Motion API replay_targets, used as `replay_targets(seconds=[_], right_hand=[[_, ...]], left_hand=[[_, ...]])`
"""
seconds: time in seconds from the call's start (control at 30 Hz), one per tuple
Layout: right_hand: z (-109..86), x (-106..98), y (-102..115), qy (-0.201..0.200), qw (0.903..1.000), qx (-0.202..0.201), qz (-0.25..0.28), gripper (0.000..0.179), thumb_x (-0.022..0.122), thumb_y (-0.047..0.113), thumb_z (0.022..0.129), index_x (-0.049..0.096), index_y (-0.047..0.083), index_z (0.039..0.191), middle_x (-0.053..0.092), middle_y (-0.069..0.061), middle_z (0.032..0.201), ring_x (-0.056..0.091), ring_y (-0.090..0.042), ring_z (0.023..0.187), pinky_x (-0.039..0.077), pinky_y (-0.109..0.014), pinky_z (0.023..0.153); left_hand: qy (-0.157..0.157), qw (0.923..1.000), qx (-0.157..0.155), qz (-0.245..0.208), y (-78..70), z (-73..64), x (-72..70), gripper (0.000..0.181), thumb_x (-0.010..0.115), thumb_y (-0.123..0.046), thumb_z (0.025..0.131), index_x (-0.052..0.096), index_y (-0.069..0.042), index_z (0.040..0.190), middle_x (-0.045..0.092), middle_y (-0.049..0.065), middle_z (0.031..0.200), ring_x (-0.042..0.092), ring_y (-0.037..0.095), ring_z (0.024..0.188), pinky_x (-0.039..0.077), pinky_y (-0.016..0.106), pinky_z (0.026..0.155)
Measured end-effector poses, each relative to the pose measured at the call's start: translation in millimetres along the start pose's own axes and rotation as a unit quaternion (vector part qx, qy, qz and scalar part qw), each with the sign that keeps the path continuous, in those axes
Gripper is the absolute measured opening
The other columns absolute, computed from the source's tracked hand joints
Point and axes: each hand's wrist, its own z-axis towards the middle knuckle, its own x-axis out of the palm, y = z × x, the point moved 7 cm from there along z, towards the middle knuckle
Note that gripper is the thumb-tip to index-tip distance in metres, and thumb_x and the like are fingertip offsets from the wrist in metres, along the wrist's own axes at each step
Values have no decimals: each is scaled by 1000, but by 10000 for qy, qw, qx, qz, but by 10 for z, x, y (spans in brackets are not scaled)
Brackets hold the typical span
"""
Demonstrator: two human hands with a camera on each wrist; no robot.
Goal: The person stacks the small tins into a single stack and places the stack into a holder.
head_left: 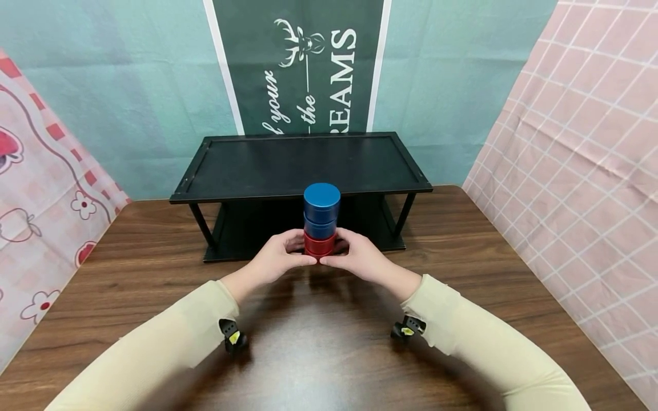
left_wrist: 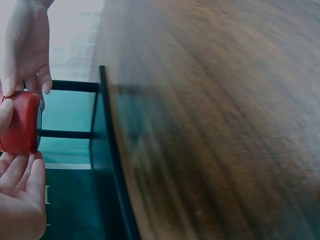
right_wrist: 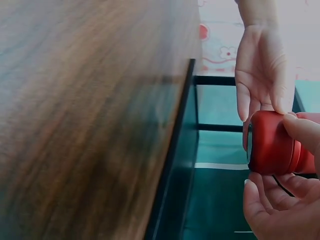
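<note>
In the head view a blue lidded canister (head_left: pixel 321 205) stands upright on a red canister (head_left: pixel 319 245), in front of the shelf. My left hand (head_left: pixel 280 254) grips the red canister from the left, thumb in front and fingers round the side. Opposite it, my right hand (head_left: pixel 360 255) grips the same canister from the right, so the thumb tips nearly meet. Both wrist views show the red canister (left_wrist: pixel 22 122) between the two hands, its underside apart from the tabletop. The blue one is outside the left wrist view.
Behind the canisters stands a black two-tier shelf (head_left: pixel 303 165) with a raised rim and thin posts. The brown wooden table (head_left: pixel 319 354) spreads out in front. Cloths hang on three sides: teal (head_left: pixel 437 85) at the back, pink grid (head_left: pixel 576 148) right, fruit-patterned (head_left: pixel 46 188) left.
</note>
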Motion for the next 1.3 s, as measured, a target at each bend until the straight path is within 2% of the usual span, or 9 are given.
replay_targets(seconds=[0.3, 0.53, 0.77, 0.93, 1.1, 1.3], right_hand=[[17, -172, 214, -140, 9993, -281, -196, 51, 71, 24, 83, 52, 8, 128, 59, -7, 117, 59, -20, 99, 52, -34, 80], [52, -318, 429, -248, 9971, -577, -433, 48, 72, 22, 83, 54, 8, 125, 59, -6, 115, 59, -17, 97, 52, -33, 81], [117, -450, 577, -159, 9951, -867, -454, 45, 72, 20, 83, 56, 7, 123, 62, -6, 111, 61, -17, 93, 51, -36, 81], [166, -535, 646, -74, 9956, -822, -449, 45, 70, 21, 84, 56, 7, 124, 63, -6, 111, 61, -17, 93, 52, -35, 82], [265, -593, 685, 42, 9974, -696, -161, 48, 69, 25, 86, 53, 10, 128, 63, -3, 113, 61, -15, 94, 50, -34, 84], [377, -655, 697, -31, 9974, -715, -44, 52, 69, 26, 86, 51, 11, 132, 63, -4, 116, 59, -16, 98, 47, -37, 89]], left_hand=[[52, 9999, 114, 9, -252, 49, -95, 49, 74, -14, 81, 56, -5, 125, 61, 9, 120, 58, 21, 110, 45, 39, 94], [47, 9997, 252, 47, -485, 101, -199, 50, 74, -12, 80, 56, -4, 125, 62, 10, 119, 59, 21, 107, 48, 36, 90], [85, 9991, 409, 62, -677, 149, -262, 48, 74, -12, 81, 56, -5, 125, 63, 9, 117, 60, 19, 105, 49, 35, 88], [127, 9992, 348, 118, -783, 191, -318, 49, 73, -14, 81, 55, -6, 126, 63, 8, 118, 60, 18, 105, 49, 35, 89], [92, 9994, 179, 264, -869, 242, -425, 52, 73, -20, 82, 54, -8, 128, 61, 7, 120, 58, 18, 108, 46, 38, 93], [24, 9992, 53, 390, -889, 330, -532, 54, 73, -23, 82, 53, -7, 129, 60, 9, 122, 56, 22, 111, 43, 42, 97]])
